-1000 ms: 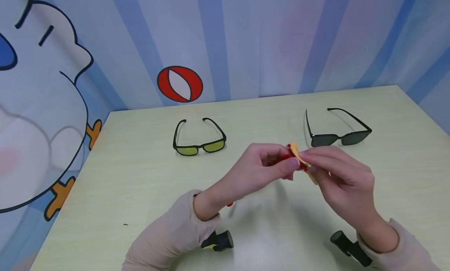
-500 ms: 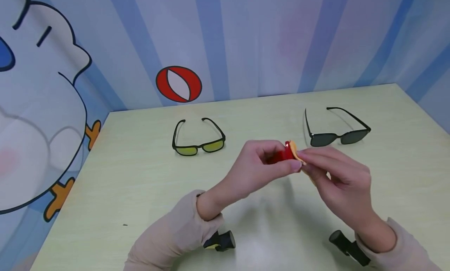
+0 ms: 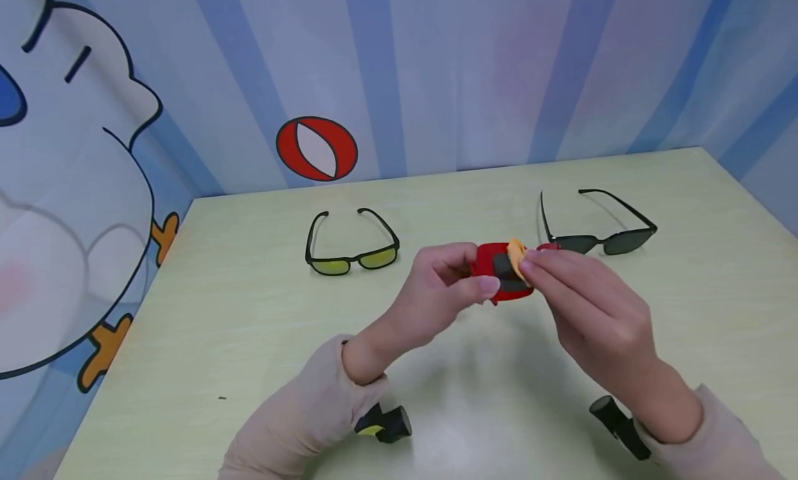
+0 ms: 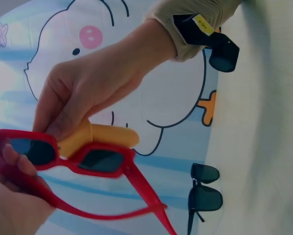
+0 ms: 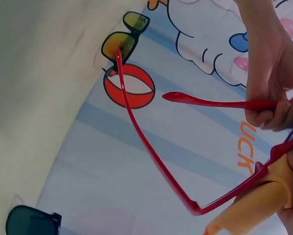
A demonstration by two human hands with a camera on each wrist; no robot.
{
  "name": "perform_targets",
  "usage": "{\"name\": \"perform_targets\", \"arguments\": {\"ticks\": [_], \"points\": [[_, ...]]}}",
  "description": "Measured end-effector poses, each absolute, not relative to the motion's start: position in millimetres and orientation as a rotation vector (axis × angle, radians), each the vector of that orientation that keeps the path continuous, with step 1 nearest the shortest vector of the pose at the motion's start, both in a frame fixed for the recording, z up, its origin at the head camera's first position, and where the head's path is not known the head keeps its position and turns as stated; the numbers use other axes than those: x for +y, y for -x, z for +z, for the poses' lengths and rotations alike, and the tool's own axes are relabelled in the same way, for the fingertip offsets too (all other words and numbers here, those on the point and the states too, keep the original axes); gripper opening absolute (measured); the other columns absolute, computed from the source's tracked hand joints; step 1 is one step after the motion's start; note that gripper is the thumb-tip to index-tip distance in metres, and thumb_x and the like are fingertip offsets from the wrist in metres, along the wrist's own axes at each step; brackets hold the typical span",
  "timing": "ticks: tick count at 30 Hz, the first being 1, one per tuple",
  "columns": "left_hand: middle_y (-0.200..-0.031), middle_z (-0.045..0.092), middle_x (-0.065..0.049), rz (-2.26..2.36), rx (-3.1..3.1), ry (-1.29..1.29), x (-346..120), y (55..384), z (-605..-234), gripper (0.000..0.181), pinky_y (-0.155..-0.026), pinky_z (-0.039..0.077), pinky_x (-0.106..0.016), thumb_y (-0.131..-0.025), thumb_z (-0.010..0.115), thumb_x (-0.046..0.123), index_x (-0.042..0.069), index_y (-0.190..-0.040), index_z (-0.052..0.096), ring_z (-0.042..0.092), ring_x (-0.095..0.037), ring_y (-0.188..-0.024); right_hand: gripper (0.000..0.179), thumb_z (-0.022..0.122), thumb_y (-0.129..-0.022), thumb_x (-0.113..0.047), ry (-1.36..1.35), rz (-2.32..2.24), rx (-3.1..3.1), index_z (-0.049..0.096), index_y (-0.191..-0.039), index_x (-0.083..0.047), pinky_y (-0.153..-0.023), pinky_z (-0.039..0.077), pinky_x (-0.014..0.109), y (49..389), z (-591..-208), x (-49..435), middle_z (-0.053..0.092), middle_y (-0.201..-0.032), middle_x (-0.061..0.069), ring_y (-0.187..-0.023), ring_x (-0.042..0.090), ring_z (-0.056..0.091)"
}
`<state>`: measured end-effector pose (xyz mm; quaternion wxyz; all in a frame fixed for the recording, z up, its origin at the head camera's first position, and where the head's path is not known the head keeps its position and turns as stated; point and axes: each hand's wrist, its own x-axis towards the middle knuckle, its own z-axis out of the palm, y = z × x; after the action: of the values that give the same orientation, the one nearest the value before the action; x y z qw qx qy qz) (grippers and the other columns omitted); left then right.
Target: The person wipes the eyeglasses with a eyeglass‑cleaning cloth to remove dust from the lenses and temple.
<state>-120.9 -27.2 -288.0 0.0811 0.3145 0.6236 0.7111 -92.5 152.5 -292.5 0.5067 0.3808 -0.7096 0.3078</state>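
Observation:
Red-framed sunglasses [image 3: 485, 258] with dark lenses are held above the table, lens side toward the head camera. My left hand [image 3: 444, 286] grips them at one end of the frame, fingers behind and thumb in front. In my right hand [image 3: 601, 310] a yellow-orange cloth [image 3: 516, 257] is pinched against a lens. The left wrist view shows the cloth [image 4: 114, 135] draped behind the red frame [image 4: 78, 169], near the bridge. Both red temples [image 5: 156, 152] stick out unfolded in the right wrist view. The right fingertips are partly hidden by the cloth.
Black glasses with yellow lenses [image 3: 353, 264] stand with temples unfolded at the table's back left. Black sunglasses [image 3: 625, 242] lie at the back right, partly behind my right hand. A striped cartoon backdrop [image 3: 430, 71] rises along the table's far edge [image 3: 458, 172].
The red sunglasses have turned from edge-on to show their dark lenses. My left hand has shifted slightly left and up; the right hand has risen a little with the cloth.

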Motion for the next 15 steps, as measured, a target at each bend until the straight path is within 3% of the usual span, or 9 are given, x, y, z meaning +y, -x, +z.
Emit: {"name": "perform_targets", "arguments": {"ticks": [6,15], "points": [[-0.081,0.062,0.003,2.272,1.628,-0.929,-30.2,128.2,-297.7,0.043,-0.069,0.047,-0.025,-0.084,0.059,0.022,-0.019,-0.09,0.049,0.055,-0.018,-0.081,0.027,0.051,-0.097,-0.014,-0.904,0.715,-1.765,0.07,-0.095,0.004,-0.097,0.04,0.026,92.1,-292.7,157.3,0.068,-0.09,0.019,-0.081,0.035,0.063],[-0.078,0.057,0.0,2.153,1.706,-1.033,-19.8,124.7,-302.7,0.034,-0.061,0.044,-0.021,-0.086,0.056,0.018,-0.016,-0.089,0.053,0.05,-0.013,-0.069,0.025,0.056,-0.094,-0.014,-0.924,0.762,-1.678,0.07,-0.092,0.006,-0.095,0.042,0.026,85.0,-294.8,143.5,0.068,-0.088,0.019,-0.078,0.031,0.064]]}}
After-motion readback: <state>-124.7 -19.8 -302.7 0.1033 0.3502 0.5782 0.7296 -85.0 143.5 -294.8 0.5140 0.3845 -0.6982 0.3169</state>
